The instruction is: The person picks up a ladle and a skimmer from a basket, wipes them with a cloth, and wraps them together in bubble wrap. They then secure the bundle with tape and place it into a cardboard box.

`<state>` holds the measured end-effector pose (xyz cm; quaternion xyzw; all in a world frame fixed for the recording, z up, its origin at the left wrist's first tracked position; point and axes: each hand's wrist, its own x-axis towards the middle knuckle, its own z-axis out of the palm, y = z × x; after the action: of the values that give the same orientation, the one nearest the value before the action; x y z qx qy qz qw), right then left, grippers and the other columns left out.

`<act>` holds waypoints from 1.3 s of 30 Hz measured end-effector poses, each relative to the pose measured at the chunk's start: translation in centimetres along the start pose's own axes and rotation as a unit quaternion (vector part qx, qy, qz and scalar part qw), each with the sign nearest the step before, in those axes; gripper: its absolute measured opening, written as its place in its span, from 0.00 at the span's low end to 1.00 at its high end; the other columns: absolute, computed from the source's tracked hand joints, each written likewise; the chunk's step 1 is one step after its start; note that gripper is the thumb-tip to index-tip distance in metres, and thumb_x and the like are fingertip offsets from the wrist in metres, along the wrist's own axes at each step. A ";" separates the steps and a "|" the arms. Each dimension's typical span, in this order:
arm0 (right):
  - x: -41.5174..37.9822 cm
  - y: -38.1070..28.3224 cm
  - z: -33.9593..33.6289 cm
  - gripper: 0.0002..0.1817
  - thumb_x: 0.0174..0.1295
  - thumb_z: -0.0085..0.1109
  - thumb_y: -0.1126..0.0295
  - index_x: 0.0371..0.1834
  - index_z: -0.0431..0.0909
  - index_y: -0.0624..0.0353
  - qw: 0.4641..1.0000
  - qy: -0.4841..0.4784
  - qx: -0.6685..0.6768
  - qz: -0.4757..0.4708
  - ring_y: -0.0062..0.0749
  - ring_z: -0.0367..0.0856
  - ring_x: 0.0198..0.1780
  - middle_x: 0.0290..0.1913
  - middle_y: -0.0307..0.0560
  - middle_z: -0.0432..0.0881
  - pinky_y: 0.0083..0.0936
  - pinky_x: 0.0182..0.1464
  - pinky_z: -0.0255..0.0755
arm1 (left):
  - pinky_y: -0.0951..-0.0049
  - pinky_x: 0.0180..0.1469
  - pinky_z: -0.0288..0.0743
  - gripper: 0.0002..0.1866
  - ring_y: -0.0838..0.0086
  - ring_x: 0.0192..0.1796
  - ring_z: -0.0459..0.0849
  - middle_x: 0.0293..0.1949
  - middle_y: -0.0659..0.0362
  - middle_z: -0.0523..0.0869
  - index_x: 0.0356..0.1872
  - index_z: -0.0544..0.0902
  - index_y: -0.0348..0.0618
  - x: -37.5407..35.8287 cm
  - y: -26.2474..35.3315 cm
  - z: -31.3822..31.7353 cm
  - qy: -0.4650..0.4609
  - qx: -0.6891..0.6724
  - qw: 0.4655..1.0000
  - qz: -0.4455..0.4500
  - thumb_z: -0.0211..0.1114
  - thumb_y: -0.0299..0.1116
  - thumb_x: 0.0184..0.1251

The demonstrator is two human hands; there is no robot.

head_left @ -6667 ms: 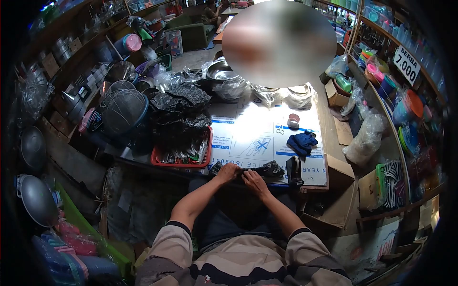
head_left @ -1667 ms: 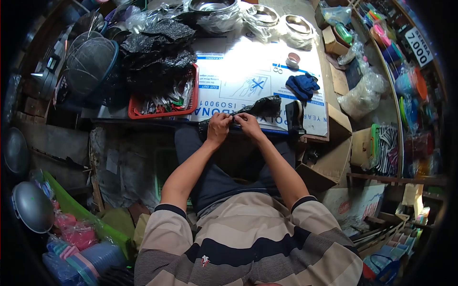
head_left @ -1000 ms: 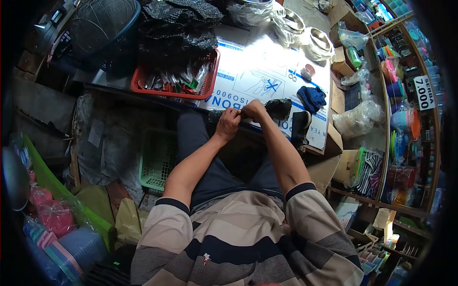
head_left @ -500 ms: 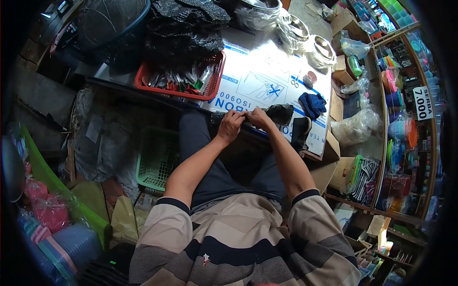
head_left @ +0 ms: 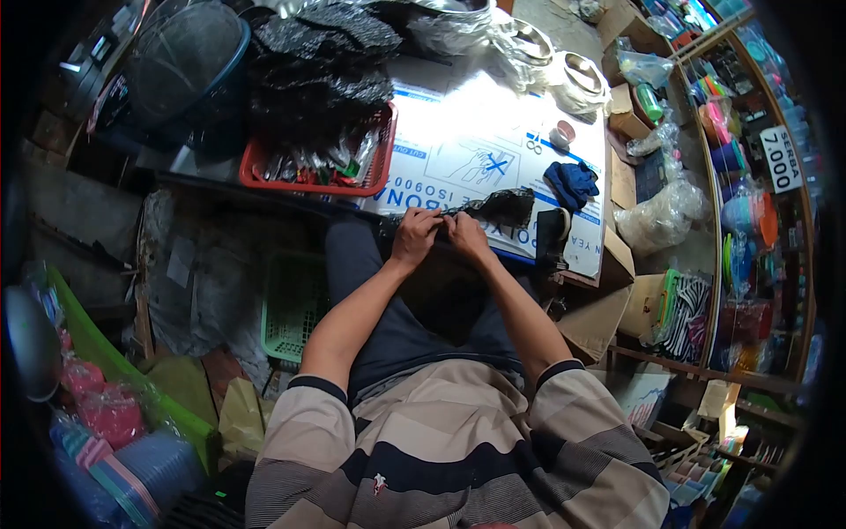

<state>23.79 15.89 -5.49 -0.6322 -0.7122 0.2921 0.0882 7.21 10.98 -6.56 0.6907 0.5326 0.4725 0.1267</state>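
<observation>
Just above the frame's centre, the left hand (head_left: 414,238) and right hand (head_left: 465,236) meet at the near edge of the white printed board (head_left: 467,145). Both have fingers curled shut, pinching the near end of a black crinkled bag (head_left: 498,209). The bag is thin, glossy and creased; its long axis runs from the fingertips up and right across the board, the far end bunched. Just right of it stands a dark tape dispenser (head_left: 551,236), and above that lies a blue cloth (head_left: 573,181). Upper left of the hands, a red mesh basket (head_left: 304,175) holds small packets beneath a heap of black netted bags (head_left: 322,62).
</observation>
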 end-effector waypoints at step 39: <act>-14.0 9.5 -14.1 0.26 0.59 0.85 0.77 0.60 0.83 0.57 0.814 0.115 0.551 -0.142 0.23 0.87 0.60 0.53 0.39 0.92 0.27 0.62 0.83 | 0.61 0.73 0.78 0.29 0.56 0.71 0.84 0.67 0.49 0.87 0.69 0.82 0.42 8.8 15.4 -5.4 -0.265 -0.073 0.957 0.093 0.79 0.25 0.67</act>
<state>41.43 7.13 4.36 -0.3983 -0.4986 0.5449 0.5439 12.27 10.59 11.29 0.8262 0.3776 0.3203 0.2689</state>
